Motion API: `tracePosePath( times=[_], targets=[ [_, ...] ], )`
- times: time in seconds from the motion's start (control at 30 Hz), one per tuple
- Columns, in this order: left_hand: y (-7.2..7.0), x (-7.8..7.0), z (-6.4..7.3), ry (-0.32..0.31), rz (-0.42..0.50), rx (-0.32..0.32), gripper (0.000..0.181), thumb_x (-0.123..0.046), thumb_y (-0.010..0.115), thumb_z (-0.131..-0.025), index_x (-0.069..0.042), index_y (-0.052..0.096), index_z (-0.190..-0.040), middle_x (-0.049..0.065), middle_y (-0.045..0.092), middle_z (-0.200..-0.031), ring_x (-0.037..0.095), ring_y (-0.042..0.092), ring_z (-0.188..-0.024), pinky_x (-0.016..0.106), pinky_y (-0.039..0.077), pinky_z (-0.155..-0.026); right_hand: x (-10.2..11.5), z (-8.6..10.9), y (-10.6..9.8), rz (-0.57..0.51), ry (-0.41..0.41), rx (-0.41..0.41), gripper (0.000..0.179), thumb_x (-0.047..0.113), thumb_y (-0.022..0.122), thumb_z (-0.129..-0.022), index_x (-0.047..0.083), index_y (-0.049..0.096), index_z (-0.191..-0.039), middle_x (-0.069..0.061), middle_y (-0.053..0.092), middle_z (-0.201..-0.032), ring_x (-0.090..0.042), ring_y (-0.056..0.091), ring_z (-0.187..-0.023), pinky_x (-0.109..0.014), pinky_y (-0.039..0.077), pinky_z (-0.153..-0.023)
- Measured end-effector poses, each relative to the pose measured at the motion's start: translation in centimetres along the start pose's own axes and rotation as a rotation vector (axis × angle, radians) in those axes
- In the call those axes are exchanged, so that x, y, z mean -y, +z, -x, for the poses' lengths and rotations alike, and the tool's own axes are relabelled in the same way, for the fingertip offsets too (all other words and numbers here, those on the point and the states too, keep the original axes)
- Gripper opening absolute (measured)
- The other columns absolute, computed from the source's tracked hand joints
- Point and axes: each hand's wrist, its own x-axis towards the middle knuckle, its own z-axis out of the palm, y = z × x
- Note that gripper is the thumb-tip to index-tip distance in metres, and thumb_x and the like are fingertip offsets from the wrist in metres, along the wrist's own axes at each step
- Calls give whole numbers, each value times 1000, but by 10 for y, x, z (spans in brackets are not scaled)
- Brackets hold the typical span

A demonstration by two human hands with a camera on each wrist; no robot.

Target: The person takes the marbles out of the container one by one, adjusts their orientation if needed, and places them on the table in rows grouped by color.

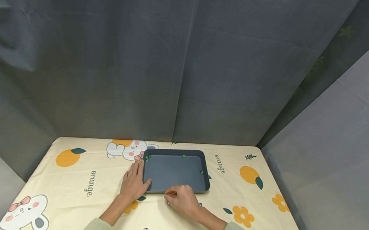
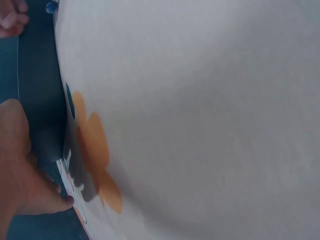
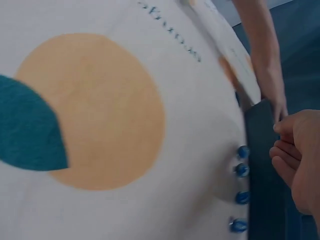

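Observation:
A dark grey rectangular tray [image 1: 176, 170] lies on the cloth, with several small green marbles [image 1: 183, 156] along its left, far and right sides. My left hand [image 1: 132, 182] rests at the tray's left edge, fingers extended and thumb over the rim. Over the near rim is my right hand [image 1: 183, 200], its fingers curled and thumb close to the index finger. I cannot tell whether a marble is between those fingertips. Several blue marbles [image 3: 242, 170] sit in a row on the cloth along the tray's near side, mostly hidden by the right hand in the head view.
A cream cloth [image 1: 115, 221] printed with oranges, flowers and rabbits covers the table. Dark grey curtain [image 1: 119, 69] hangs behind the table's far edge, and a lighter grey panel [image 1: 342, 135] stands at the right.

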Motion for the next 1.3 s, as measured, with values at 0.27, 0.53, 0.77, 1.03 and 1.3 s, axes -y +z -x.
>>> tracePosePath(
  times=[0.27, 0.53, 0.77, 1.03, 1.3],
  targets=[
    [-1, 0, 0, -1, -12, 8, 88, -39, 65, -94, 4, 20, -156, 29, 21, -159, 46, 22, -145, 63, 23, -113, 8, -18, -14, -84, -6, -5, 13, 14, 77, -89, 4, 77, -98, -3, 75, -91, -8, 71, -80, -15, 54, -70],
    [-1, 0, 0, -5, -10, 22, 88, -39, 65, -94, 3, 19, -157, 28, 20, -159, 45, 21, -145, 63, 22, -113, 11, -37, -21, -131, 27, -6, 19, 13, 76, -89, 5, 74, -106, -12, 73, -100, -13, 71, -88, -18, 55, -75],
    [0, 0, -2, -18, -5, 34, 89, -39, 65, -94, 3, 18, -157, 28, 19, -160, 45, 19, -146, 63, 20, -114, 9, -55, -18, -199, 62, 8, 20, 11, 76, -89, 5, 74, -108, -14, 73, -101, -13, 71, -86, -19, 55, -73],
    [1, 0, -2, -21, -11, 26, 89, -39, 66, -94, 2, 18, -157, 27, 19, -160, 45, 20, -146, 62, 21, -114, 7, -76, -8, -176, 78, 6, 20, 10, 75, -90, 5, 74, -109, -13, 73, -102, -12, 70, -88, -19, 55, -74],
    [1, 1, -2, -18, -21, 30, 89, -39, 65, -94, 2, 18, -157, 27, 18, -161, 44, 19, -146, 63, 21, -114, 3, -95, 8, -152, 119, 22, 22, 9, 74, -90, 3, 73, -112, -11, 73, -105, -13, 70, -91, -21, 56, -76]
  ],
)
